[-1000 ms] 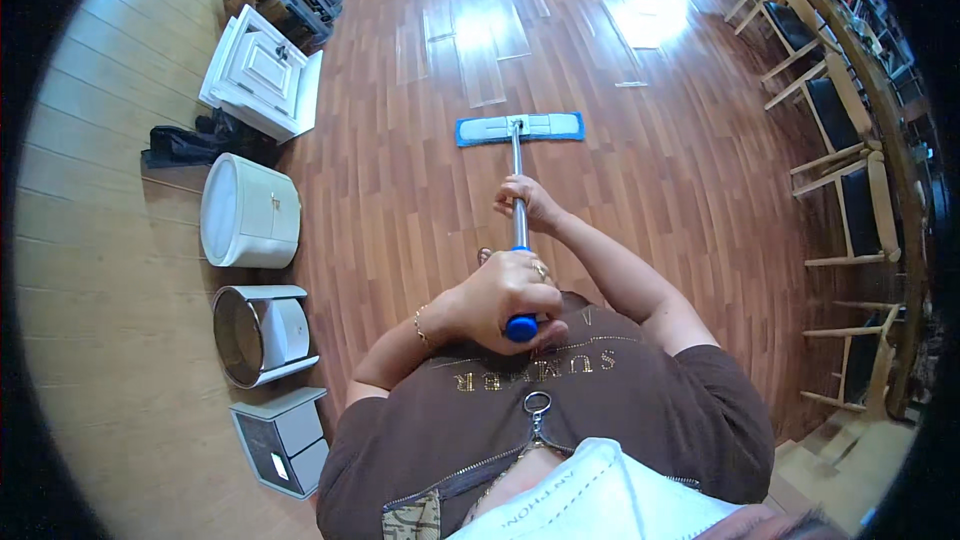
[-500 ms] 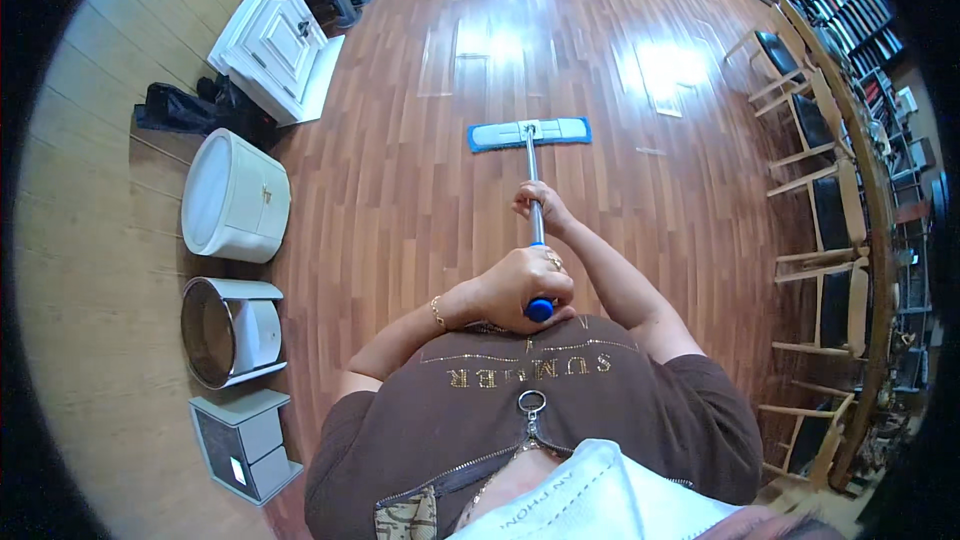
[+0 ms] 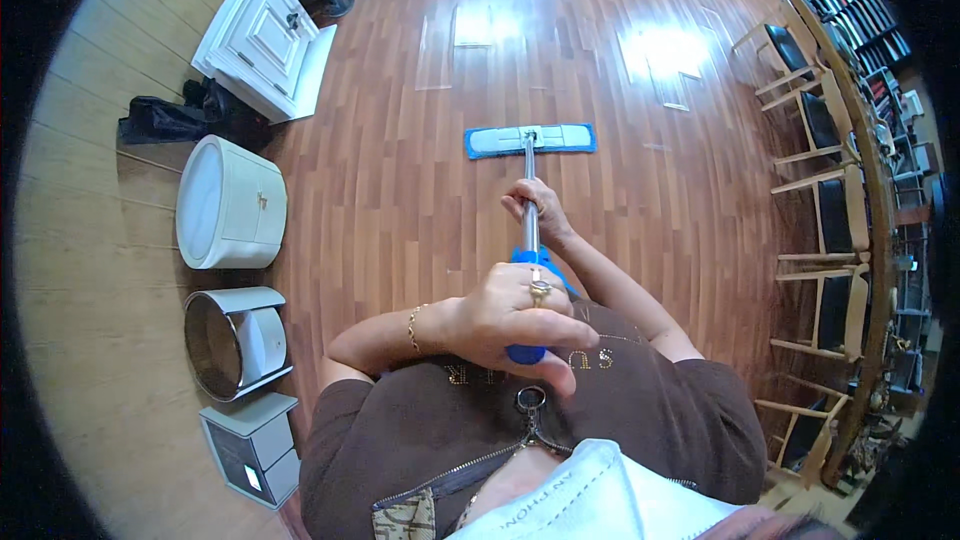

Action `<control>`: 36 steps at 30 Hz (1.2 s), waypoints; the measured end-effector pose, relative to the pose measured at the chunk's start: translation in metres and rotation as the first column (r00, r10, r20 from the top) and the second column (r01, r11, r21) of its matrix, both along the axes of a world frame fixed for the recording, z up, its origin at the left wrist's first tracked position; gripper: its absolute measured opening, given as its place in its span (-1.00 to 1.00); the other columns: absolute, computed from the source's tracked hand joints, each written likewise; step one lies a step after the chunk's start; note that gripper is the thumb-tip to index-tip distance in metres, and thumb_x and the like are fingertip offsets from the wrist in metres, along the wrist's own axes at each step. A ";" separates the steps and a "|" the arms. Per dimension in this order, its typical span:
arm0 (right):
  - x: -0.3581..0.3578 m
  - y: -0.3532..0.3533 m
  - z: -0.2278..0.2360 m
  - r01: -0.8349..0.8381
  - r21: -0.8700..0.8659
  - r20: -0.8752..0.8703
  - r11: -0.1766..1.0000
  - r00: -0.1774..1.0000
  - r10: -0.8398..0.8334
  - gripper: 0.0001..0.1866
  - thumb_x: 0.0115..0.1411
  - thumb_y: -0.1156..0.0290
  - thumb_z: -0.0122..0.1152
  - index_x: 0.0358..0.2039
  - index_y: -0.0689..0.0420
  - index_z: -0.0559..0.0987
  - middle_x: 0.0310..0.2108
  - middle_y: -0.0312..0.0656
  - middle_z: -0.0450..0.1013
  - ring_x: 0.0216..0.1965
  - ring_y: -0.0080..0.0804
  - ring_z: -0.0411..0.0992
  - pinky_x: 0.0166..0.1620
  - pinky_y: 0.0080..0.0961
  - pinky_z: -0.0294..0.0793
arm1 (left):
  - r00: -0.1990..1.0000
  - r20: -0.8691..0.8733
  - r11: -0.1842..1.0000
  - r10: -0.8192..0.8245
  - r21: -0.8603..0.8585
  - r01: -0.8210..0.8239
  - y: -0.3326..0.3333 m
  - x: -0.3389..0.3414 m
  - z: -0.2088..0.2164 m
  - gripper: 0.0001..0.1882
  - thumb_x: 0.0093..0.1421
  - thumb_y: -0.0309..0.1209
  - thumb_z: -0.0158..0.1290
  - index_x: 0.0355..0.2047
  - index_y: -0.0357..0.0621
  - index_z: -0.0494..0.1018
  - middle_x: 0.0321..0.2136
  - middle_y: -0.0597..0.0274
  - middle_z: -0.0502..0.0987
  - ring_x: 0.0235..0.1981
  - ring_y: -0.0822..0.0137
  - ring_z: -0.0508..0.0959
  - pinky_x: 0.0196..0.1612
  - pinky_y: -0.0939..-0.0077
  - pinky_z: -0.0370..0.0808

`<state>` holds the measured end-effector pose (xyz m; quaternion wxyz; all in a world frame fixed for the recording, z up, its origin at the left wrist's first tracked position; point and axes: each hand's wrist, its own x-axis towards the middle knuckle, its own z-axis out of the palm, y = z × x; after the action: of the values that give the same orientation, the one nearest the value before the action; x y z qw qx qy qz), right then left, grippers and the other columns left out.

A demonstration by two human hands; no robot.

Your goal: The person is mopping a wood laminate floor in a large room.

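Note:
A flat mop reaches away from my chest, its wide white-and-blue head lying across the wood floor ahead of me. My left hand, with a ring and a gold bracelet, wraps round the blue grip at the near end, close to my brown shirt. The blue end of the grip shows below its fingers, and the thumb side is slightly loosened. Farther along, my right hand is closed round the metal pole, between the grip and the mop head. A blue piece also shows beside the grip.
Along the left wall stand a white cabinet, a round white cabinet, an open round unit and a small grey-white cabinet. A black bag lies near them. Chairs line a long counter at right.
My left hand and the grip have come up nearer the camera, and that hand's fingers have loosened a little. The mop head has slid slightly toward me.

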<state>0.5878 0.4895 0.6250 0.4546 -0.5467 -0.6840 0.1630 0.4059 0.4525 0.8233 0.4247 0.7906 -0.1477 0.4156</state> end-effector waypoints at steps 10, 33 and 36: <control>0.063 0.125 -0.036 -0.106 0.037 0.056 0.994 0.993 0.104 -0.84 -0.03 0.45 0.28 -0.53 0.11 0.43 -0.56 -0.12 0.39 -0.45 -0.06 0.38 -0.36 -0.22 0.39 | 0.977 -0.147 0.988 0.153 -0.010 -0.157 0.097 0.051 -0.020 -0.87 -0.03 -0.47 0.22 -0.54 -0.08 0.45 -0.66 0.26 0.36 -0.62 0.22 0.41 -0.52 0.34 0.30; 0.110 0.253 0.051 -0.191 -0.180 -0.002 0.965 0.981 0.194 -0.86 -0.02 0.33 0.26 -0.56 0.08 0.50 -0.52 -0.19 0.47 -0.38 -0.11 0.43 -0.31 -0.19 0.43 | 0.997 0.041 0.981 -0.072 -0.179 0.079 0.248 0.126 0.057 -0.74 0.06 -0.29 0.26 -0.38 -0.26 0.56 -0.71 0.32 0.38 -0.70 0.39 0.41 -0.57 0.47 0.41; 0.117 0.254 0.053 -0.167 -0.201 -0.017 0.965 0.986 0.167 -0.87 -0.03 0.37 0.23 -0.50 0.08 0.47 -0.48 -0.18 0.47 -0.33 -0.06 0.41 -0.31 -0.14 0.41 | 0.990 0.144 0.983 0.010 -0.181 0.017 0.251 0.136 0.055 -0.66 0.15 -0.18 0.18 -0.41 -0.27 0.54 -0.73 0.30 0.36 -0.77 0.41 0.35 -0.67 0.52 0.35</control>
<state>0.7048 0.7432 0.6781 0.3815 -0.5304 -0.7076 0.2690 0.5420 0.7036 0.8782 0.4839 0.7164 -0.1407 0.4825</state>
